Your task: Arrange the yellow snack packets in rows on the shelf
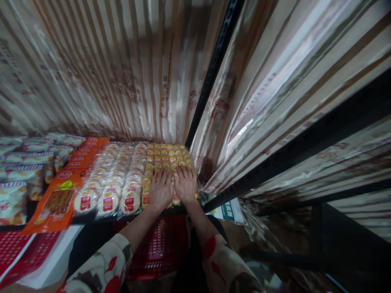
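My left hand and my right hand lie flat, side by side, fingers stretched out, on clear packs of small yellow-orange round pastries at the right end of a shelf. Both palms press on the front rows of these packs. Neither hand grips anything. Just left of my left hand lie clear packs of white round cakes with red labels. My sleeves are pale with a red pattern.
Orange snack packets and white-and-blue bags fill the shelf to the left. A black upright post rises at the shelf's right corner. Striped plastic sheeting hangs behind. A red plastic crate sits below the shelf edge.
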A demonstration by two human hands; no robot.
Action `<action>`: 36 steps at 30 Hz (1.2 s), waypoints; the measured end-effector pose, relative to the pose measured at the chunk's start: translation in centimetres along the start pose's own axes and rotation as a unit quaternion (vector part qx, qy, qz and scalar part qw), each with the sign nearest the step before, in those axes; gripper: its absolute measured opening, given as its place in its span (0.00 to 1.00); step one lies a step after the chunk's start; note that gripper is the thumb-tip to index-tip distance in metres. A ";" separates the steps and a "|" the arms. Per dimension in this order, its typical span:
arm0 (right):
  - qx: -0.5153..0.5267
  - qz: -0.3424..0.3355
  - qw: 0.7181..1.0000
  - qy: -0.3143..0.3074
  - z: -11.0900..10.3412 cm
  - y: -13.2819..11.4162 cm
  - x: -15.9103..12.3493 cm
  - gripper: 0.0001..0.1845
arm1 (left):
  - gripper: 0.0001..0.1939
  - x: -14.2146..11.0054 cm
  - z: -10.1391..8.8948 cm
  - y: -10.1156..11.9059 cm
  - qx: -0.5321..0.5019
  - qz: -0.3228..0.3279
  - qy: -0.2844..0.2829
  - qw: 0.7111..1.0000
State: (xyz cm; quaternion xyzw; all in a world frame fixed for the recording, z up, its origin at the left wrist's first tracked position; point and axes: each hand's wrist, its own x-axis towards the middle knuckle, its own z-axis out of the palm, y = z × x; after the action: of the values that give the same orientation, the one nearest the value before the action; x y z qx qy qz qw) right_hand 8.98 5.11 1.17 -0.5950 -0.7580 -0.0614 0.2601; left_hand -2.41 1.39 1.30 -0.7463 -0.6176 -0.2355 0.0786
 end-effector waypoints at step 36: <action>0.044 -0.026 0.999 0.016 -2.0 -1.3 3.0 0.23 | 0.22 3.8 -2.8 -3.4 -0.004 -0.051 0.040 0.998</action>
State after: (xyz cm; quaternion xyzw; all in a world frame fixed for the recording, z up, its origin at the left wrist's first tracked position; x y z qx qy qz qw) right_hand 7.90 6.54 4.60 -0.5616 -0.7711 -0.0442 0.2968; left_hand -5.94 4.37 4.83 -0.7043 -0.6500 -0.2715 0.0882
